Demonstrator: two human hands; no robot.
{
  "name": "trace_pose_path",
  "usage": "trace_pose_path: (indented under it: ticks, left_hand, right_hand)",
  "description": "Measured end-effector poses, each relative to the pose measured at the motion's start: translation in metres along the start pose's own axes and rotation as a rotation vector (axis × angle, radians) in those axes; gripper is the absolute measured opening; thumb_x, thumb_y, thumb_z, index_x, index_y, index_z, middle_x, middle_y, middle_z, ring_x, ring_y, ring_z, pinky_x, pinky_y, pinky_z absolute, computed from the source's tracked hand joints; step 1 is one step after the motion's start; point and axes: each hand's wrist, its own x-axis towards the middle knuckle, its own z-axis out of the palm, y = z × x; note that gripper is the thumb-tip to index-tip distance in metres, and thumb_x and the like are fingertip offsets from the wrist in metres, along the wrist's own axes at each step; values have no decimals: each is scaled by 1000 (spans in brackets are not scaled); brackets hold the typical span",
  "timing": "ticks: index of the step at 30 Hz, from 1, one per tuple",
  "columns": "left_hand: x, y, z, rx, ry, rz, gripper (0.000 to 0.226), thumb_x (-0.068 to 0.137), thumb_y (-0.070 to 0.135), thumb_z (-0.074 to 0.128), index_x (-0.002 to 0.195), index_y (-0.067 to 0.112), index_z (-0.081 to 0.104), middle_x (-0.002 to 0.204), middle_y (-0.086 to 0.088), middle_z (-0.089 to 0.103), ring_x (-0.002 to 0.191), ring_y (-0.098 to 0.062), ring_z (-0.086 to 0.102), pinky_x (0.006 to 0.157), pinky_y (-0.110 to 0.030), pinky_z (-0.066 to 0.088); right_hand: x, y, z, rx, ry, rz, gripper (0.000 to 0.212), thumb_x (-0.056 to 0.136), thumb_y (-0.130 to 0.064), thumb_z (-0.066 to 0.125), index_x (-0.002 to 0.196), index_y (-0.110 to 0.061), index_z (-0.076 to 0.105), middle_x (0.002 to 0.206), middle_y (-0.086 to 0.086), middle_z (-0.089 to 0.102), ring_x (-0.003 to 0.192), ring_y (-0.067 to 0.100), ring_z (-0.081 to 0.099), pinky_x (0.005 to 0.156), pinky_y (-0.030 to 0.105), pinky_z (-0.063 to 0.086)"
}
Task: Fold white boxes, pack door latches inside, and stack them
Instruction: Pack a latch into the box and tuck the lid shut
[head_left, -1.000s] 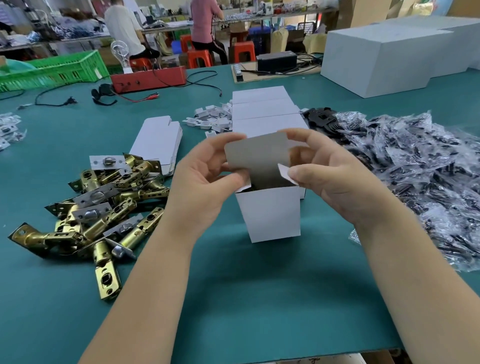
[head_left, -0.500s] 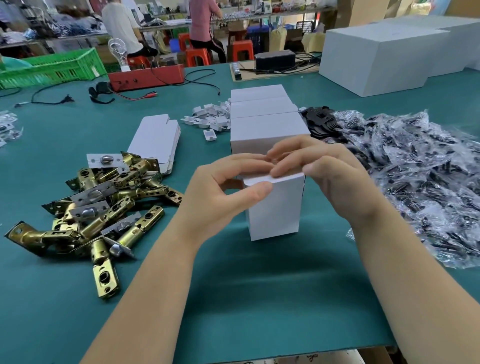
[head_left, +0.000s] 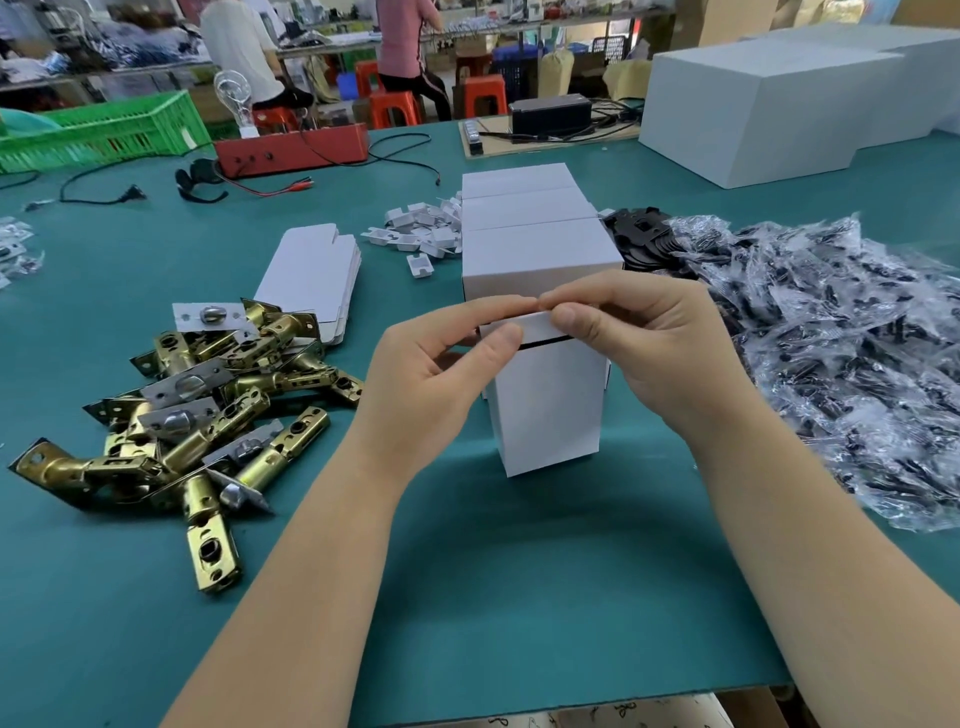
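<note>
Centre frame, both hands pinch the top flap of the upright white box (head_left: 548, 405): left hand (head_left: 436, 374), right hand (head_left: 654, 353); door latches (head_left: 197, 400) piled lower left on the desk (head_left: 519, 597).

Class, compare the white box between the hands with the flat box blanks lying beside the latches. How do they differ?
The white box stands upright, folded into shape; the flat box blanks lie unfolded in a stack. Both hands pinch the box's top flap; nothing touches the blanks. Both are plain white card.
</note>
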Motion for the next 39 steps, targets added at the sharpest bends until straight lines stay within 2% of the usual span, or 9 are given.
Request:
trace_pose_path:
  ticks: [5,9,11,14,19,26,32,35,39]
  left_hand:
    - [1,-3,0,35,-39,28,27,91,24,60,101,46,72,89,-2,71,68,-36,53,68,-36,41]
    - [1,-4,0,84,-48,87,22,93,24,59,103,39,72,96,16,71,85,-6,62,74,-24,50]
    - [1,-6,1,108,-32,109,21,94,29,55,105,36,72,104,13,71,98,-11,64,79,-36,54]
    - [-1,-8,2,121,-6,136,22,94,31,51,108,31,69,106,8,71,100,-17,65,81,-49,54]
    - [-1,-4,2,251,10,247,18,93,26,57,106,32,67,104,10,70,91,-13,66,70,-34,52]
    - [0,-8,5,261,58,276,15,93,27,56,104,35,65,102,17,68,95,-1,64,80,-14,45]
    - [-3,-12,10,253,186,274,12,89,32,60,100,33,65,91,22,66,79,2,62,70,-10,45]
    - [-3,-13,8,336,198,378,16,88,26,64,100,18,70,92,12,68,78,-5,63,71,-14,50]
    - [-1,-14,6,519,254,609,21,87,15,68,97,-2,73,93,2,65,75,-10,63,73,-19,53]
  right_hand:
    - [2,-2,-5,21,-48,40,14,76,-15,68,89,-21,70,80,-13,73,81,6,66,77,18,51]
    - [2,-4,-11,38,-96,75,17,74,-17,66,91,-19,70,84,-10,74,88,8,67,81,19,50]
    - [2,-3,-13,31,-114,95,16,76,-20,65,91,-20,71,86,-10,74,90,7,67,81,18,50]
    - [1,0,-15,72,-126,161,17,77,-23,62,90,-18,72,91,-6,74,92,7,66,82,21,51]
    - [2,0,-19,117,-171,149,22,75,-16,64,95,-17,71,92,-10,74,97,5,66,85,16,48]
    - [3,2,-23,109,-230,166,31,65,-13,73,94,-21,71,99,-12,73,102,5,65,85,18,50]
    - [3,8,-19,150,-180,191,23,71,-14,68,92,-20,70,96,-13,72,95,4,64,83,16,49]
    - [3,7,-17,90,-191,171,21,81,-12,65,96,-26,69,99,-18,71,98,0,62,84,14,46]
    - [2,6,-14,23,-223,111,43,89,10,52,95,-28,70,103,-18,69,110,-1,58,90,14,43]
